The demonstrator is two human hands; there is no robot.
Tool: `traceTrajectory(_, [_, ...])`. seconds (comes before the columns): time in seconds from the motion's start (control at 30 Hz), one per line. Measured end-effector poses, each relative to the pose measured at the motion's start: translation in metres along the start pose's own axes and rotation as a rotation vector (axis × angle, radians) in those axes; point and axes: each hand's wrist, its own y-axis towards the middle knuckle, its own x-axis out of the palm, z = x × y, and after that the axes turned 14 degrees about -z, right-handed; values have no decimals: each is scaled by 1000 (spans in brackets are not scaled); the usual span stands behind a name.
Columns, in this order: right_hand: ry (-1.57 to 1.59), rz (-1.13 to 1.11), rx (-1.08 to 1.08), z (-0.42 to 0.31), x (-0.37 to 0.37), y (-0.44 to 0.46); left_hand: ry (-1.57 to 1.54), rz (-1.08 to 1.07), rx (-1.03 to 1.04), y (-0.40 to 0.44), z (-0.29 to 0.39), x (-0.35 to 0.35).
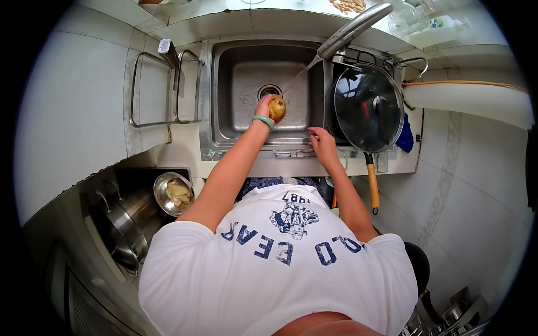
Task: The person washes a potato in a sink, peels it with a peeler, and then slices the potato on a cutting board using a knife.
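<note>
Potato (278, 109): inside the sink (241, 78), just on your side of the drain (270, 89); its long axis seems to run roughly away from your body (your fingers hide part of it).
Left hand (263, 106): holding the potato, cupped round its left side; this is your nearer hand, and the potato lies just to the right of its palm.
Right hand (323, 147): loosely curled, nothing visible in it, at the sink's front right corner; from there the potato lies forward and to the left, well apart.
Water (302, 72): slanting from the faucet (354, 31) toward the potato; you cannot tell whether it strikes it.
Lidded pan (361, 123): right of the sink, handle toward you.
Bowl (161, 187): off to your left, holding pale pieces.
</note>
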Motion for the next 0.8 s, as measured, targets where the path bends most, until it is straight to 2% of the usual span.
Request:
traceTrajectory(0.07, [-52,41,-54,1,-4,-16,-26,23,-21,-8,1,7])
traceTrajectory(0.13, [-143,99,116,3,-7,-34,29,60,-17,-20,3,12])
traceTrajectory(0.27, [-382,229,246,0,-13,-77,19,28,-2,-18,13,-7])
traceTrajectory(0.33, [-397,182,421,6,-11,-95,20,173,-27,-32,19,0])
traceTrajectory(0.5, [-394,169,411,36,4,-109,-32,194,-134,-39,34,-13])
traceTrajectory(0.67, [-457,210,341,52,7,-106,-12,183,-78,-59,42,-17])
traceTrajectory(0.73, [-431,116,391,41,-3,-105,-18,172,-81,-59,45,-28])
traceTrajectory(0.8, [-460,104,350,21,-15,-100,-39,119,-86,-62,47,-41])
